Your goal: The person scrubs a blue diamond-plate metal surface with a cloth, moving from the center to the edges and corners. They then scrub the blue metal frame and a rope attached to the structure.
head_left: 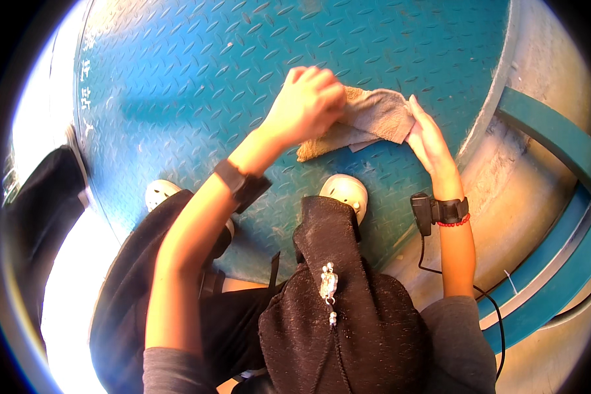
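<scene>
A beige, towel-like cloth (pixel 377 115) spans the gap between my two hands, bunched and folded. Its lower left corner hangs down, and a small pale flap shows along its bottom edge. My left hand (pixel 308 102) is closed at the cloth's left end, fingers curled and slightly blurred. At the right end, my right hand (pixel 429 138) grips the cloth's edge, one finger stretched upward along it and the others partly hidden. Both wrists carry black strapped devices.
Below the cloth lies a blue diamond-plate metal floor (pixel 197 79). My pale shoes (pixel 345 194) stand on it. A curved teal metal rail (pixel 551 128) and a concrete surface are at the right. A black cable (pixel 499 308) hangs from my right wrist. Another person's dark-trousered leg (pixel 46 190) is at far left.
</scene>
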`<state>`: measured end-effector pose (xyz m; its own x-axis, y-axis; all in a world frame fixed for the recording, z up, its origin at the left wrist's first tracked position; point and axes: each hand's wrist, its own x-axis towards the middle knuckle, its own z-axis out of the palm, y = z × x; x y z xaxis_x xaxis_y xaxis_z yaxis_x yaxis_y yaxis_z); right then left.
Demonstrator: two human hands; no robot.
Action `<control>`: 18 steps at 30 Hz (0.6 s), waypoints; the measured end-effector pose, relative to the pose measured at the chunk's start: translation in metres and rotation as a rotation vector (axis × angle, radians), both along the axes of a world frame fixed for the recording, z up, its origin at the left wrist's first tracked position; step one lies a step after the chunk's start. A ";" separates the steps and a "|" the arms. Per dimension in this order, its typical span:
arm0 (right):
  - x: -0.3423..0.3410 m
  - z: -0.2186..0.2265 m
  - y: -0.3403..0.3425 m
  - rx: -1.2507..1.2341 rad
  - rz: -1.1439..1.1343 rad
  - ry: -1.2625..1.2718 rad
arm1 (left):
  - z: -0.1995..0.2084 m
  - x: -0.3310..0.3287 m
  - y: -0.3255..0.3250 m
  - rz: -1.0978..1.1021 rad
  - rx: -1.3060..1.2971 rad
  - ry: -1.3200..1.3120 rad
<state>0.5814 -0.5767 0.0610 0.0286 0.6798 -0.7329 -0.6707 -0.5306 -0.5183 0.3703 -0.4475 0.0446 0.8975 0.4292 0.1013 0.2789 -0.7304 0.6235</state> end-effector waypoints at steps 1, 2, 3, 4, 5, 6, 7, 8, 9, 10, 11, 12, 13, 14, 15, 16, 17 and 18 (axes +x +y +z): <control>0.003 -0.006 -0.002 0.012 0.006 0.030 | 0.005 -0.008 -0.006 -0.103 0.041 0.003; 0.005 -0.011 -0.006 0.027 0.012 0.064 | 0.013 -0.016 -0.011 -0.206 0.084 0.009; 0.006 -0.018 -0.009 0.031 -0.021 0.025 | 0.013 -0.027 -0.018 -0.316 0.089 0.015; 0.008 -0.022 -0.014 0.017 0.023 -0.026 | 0.008 -0.039 -0.028 -0.425 0.094 0.021; 0.006 -0.018 -0.008 0.006 0.075 -0.071 | 0.008 -0.052 -0.037 -0.500 0.173 0.067; 0.004 -0.013 -0.007 -0.008 0.116 -0.126 | 0.004 -0.060 -0.041 -0.607 0.128 0.083; 0.002 -0.012 -0.007 0.000 0.123 -0.160 | 0.000 -0.068 -0.046 -0.596 0.072 0.080; 0.001 -0.012 -0.008 0.006 0.130 -0.195 | 0.003 -0.068 -0.048 -0.584 0.014 0.077; 0.000 -0.013 -0.010 0.012 0.138 -0.230 | 0.002 -0.066 -0.045 -0.482 -0.025 0.123; 0.002 -0.014 -0.010 0.009 0.147 -0.221 | 0.000 -0.063 -0.039 -0.380 -0.063 0.169; 0.004 -0.016 -0.011 0.005 0.156 -0.210 | 0.001 -0.058 -0.032 -0.276 -0.104 0.215; 0.006 -0.017 -0.012 0.003 0.169 -0.198 | 0.000 -0.045 -0.026 -0.080 -0.063 0.147; 0.008 -0.020 -0.014 -0.001 0.182 -0.196 | -0.001 -0.033 -0.017 0.004 -0.057 0.112; 0.011 -0.023 -0.017 -0.002 0.195 -0.193 | 0.000 -0.021 -0.006 0.088 -0.046 0.077; 0.010 -0.022 -0.015 0.000 0.213 -0.190 | -0.007 -0.015 -0.001 0.097 -0.021 0.111; 0.009 -0.020 -0.013 0.024 0.192 -0.155 | -0.014 -0.009 0.003 0.106 0.004 0.144; 0.005 -0.016 -0.010 0.044 0.169 -0.120 | -0.015 -0.004 0.006 0.113 0.025 0.176; 0.003 -0.010 -0.007 0.064 0.145 -0.086 | -0.015 -0.001 0.010 0.068 0.040 0.223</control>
